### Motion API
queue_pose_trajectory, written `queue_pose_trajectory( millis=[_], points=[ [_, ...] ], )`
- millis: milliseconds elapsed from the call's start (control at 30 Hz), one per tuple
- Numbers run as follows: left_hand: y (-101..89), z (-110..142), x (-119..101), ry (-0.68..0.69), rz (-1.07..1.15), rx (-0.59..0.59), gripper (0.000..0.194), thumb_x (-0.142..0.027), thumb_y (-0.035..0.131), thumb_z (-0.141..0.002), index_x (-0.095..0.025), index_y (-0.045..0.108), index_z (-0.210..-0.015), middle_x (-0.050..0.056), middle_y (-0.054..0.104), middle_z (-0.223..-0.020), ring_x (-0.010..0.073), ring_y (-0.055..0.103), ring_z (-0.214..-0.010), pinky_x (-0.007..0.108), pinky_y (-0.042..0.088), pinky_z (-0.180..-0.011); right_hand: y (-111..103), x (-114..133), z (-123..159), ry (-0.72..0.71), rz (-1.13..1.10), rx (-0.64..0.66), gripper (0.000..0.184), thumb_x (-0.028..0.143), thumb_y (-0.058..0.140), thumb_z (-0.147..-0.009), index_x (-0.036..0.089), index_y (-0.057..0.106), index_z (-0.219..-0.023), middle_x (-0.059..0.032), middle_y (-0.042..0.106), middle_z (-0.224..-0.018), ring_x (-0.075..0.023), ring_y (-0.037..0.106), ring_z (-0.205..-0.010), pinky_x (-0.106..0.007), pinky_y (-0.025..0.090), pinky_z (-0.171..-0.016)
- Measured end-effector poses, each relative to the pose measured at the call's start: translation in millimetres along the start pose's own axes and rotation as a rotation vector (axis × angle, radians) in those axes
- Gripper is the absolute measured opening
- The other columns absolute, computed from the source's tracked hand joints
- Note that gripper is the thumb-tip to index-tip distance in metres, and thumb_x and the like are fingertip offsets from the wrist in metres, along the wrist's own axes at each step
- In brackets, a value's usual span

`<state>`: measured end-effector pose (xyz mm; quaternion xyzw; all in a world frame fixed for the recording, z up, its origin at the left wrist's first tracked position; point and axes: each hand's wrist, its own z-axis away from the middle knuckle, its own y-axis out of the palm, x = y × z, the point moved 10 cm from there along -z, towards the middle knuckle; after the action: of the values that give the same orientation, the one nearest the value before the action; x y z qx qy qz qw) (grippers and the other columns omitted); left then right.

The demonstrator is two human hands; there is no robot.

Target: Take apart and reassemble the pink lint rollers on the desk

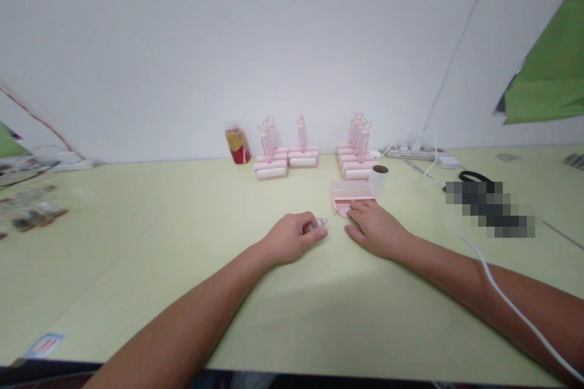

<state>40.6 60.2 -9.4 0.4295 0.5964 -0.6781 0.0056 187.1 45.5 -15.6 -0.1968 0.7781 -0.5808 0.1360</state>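
My left hand (294, 237) is closed, pinching a small clear, shiny piece (322, 222) between thumb and fingers just above the table. What exactly this piece is I cannot make out. To its right stands an open pale pink box (349, 188) with its lid tilted up at the back. A pink rounded piece (343, 211) shows at the box's front left. My right hand (376, 228) lies over the front of the box, fingers stretched out, the fingertips touching or very near the rounded piece. Part of the box's inside is hidden under those fingers.
Behind are pink boxes (271, 171) with upright clear pink tubes (302, 134), in groups along the wall. A white roll (378, 179) stands behind the open box. A red-yellow package (238, 144), power strip (410, 152), white cable (490, 276) and black strap (477, 177) also lie around.
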Motion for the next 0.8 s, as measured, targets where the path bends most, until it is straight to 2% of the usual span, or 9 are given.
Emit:
queue_pose_trajectory(
  millis=[200,367,467,567,667,800],
  points=[
    [-1.1,0,0,-0.002,-0.028,-0.008,0.039,-0.055,0.052,-0.088,-0.017,0.057,-0.080,-0.002,0.055,-0.066,0.0122,0.048,-0.060,0.024,0.029,-0.054,-7,0,1,-0.008,-0.061,-0.063,0.034,0.033,0.051,-0.092,0.009,0.066,-0.112,-0.0179,0.063,-0.120,-0.0301,0.053,-0.116,-0.042,0.039,-0.101],
    [1.3,4,-13,0.030,-0.139,0.007,0.037,-0.055,0.051,-0.089,-0.019,0.059,-0.087,0.000,0.059,-0.070,0.0141,0.051,-0.062,0.024,0.030,-0.055,-29,11,8,-0.071,-0.310,-0.184,0.033,0.035,0.050,-0.094,0.014,0.060,-0.118,-0.0131,0.065,-0.118,-0.0260,0.056,-0.109,-0.041,0.041,-0.097],
    [11.8,9,-33,0.097,-0.212,0.053,0.039,-0.057,0.050,-0.089,-0.019,0.060,-0.091,0.003,0.063,-0.076,0.0159,0.054,-0.065,0.025,0.031,-0.056,-29,26,12,-0.096,-0.532,-0.112,0.034,0.040,0.052,-0.094,0.016,0.059,-0.117,-0.0088,0.068,-0.100,-0.0210,0.061,-0.090,-0.034,0.046,-0.080],
    [20.7,13,-48,0.152,-0.226,0.081,0.039,-0.057,0.051,-0.088,-0.020,0.058,-0.095,0.004,0.065,-0.084,0.0174,0.058,-0.069,0.025,0.034,-0.058,-22,36,14,-0.060,-0.680,-0.017,0.024,0.040,0.056,-0.092,0.017,0.062,-0.093,-0.0015,0.062,-0.074,-0.0154,0.054,-0.066,-0.028,0.041,-0.061],
    [16.5,11,-45,0.117,-0.234,0.044,0.038,-0.055,0.054,-0.087,-0.020,0.055,-0.102,0.004,0.065,-0.088,0.0186,0.059,-0.073,0.026,0.036,-0.060,-19,25,12,0.039,-0.830,-0.067,0.021,0.036,0.059,-0.089,0.017,0.060,-0.080,0.0018,0.056,-0.065,-0.0125,0.048,-0.059,-0.025,0.036,-0.056],
    [0.5,8,-29,0.042,-0.260,-0.030,0.032,-0.049,0.049,-0.092,-0.020,0.054,-0.104,0.006,0.065,-0.090,0.0206,0.059,-0.076,0.028,0.037,-0.064,-15,-14,12,0.249,-1.153,-0.259,0.024,0.040,0.063,-0.086,0.018,0.056,-0.079,0.0044,0.051,-0.059,-0.0105,0.045,-0.052,-0.023,0.034,-0.050]
  ],
)
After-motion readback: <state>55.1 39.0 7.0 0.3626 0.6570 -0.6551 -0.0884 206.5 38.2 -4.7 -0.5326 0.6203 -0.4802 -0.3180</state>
